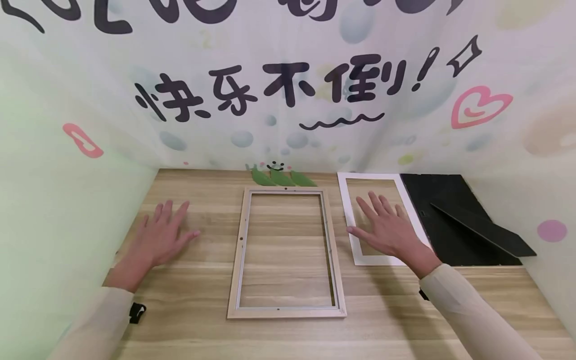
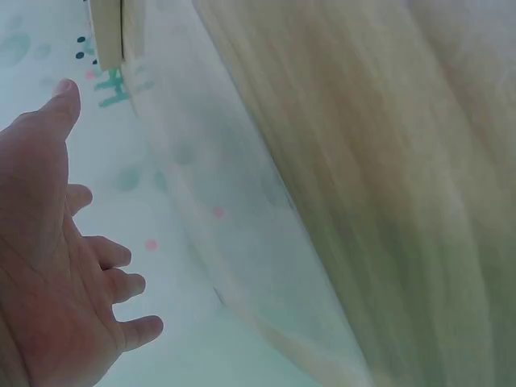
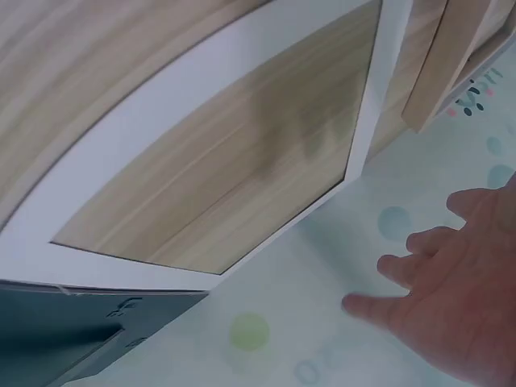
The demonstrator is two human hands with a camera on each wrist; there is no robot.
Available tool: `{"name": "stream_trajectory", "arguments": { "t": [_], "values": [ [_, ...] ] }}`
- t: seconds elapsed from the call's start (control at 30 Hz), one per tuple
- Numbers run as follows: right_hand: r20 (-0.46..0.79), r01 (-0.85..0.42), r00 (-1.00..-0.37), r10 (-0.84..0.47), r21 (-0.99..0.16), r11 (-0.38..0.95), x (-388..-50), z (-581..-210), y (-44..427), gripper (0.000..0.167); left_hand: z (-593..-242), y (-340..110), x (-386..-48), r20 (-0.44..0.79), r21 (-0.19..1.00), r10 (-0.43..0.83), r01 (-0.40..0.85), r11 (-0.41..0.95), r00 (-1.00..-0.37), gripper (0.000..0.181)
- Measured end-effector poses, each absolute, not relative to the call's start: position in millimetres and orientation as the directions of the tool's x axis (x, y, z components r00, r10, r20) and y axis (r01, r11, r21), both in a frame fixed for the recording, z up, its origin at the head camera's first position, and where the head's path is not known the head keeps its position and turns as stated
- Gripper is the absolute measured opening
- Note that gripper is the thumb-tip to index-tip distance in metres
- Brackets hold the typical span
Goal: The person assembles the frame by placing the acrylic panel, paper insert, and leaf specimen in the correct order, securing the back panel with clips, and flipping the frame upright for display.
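A light wooden picture frame [image 1: 287,313] lies on the table between my two hands, its middle showing bare wood grain. My left hand [image 1: 157,239], fingers spread, is to the left of the frame and holds nothing. Over the white mat border [image 1: 351,220] on the right, my right hand [image 1: 389,230] is held with fingers spread, apart from it in the right wrist view. To the right of the mat lies a black backing board [image 1: 443,200] with its stand leg [image 1: 486,230] folded out at an angle.
The wood-grain table [image 1: 193,320] meets a printed cloth backdrop [image 1: 288,145] behind the frame. Green paper-like leaves [image 1: 280,178] show at the backdrop's foot, just beyond the frame. Pale cloth walls [image 1: 36,210] flank the table on both sides.
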State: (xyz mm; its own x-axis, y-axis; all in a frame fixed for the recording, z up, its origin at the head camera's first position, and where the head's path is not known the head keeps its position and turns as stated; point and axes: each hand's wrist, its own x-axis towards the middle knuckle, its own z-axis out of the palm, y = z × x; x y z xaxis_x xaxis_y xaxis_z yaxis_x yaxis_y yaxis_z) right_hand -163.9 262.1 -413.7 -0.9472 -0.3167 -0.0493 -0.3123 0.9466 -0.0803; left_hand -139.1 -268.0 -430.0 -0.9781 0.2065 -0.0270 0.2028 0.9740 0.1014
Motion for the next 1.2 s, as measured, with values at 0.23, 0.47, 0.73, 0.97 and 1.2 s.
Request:
{"name": "stream_trajectory", "arguments": {
  "t": [0.23,0.47,0.73,0.97,1.2],
  "values": [
    [-0.018,-0.377,-0.924,-0.383,-0.146,0.915,-167.0,-410.2,248.0,0.087,-429.1,-280.4,-147.6,-0.074,0.145,0.154,0.142,0.979,-0.985,0.082],
    [-0.040,-0.351,-0.928,-0.369,-0.228,0.908,-169.0,-409.7,232.7,0.091,-426.3,-290.3,-152.0,-0.105,0.185,0.099,0.078,0.980,-0.990,0.083],
    [-0.050,-0.337,-0.932,-0.360,-0.255,0.907,-168.6,-413.1,218.4,0.091,-421.3,-298.5,-155.0,-0.138,0.245,0.039,0.003,0.970,-0.990,0.088],
    [-0.054,-0.345,-0.926,-0.373,-0.276,0.897,-167.5,-417.7,208.6,0.090,-424.9,-307.8,-160.5,-0.173,0.398,-0.052,-0.118,0.910,-0.984,0.090],
    [-0.043,-0.383,-0.911,-0.411,-0.282,0.879,-166.7,-428.2,203.4,0.089,-424.3,-311.6,-161.2,-0.232,0.480,-0.185,-0.278,0.832,-0.955,0.091]
  ]
}}
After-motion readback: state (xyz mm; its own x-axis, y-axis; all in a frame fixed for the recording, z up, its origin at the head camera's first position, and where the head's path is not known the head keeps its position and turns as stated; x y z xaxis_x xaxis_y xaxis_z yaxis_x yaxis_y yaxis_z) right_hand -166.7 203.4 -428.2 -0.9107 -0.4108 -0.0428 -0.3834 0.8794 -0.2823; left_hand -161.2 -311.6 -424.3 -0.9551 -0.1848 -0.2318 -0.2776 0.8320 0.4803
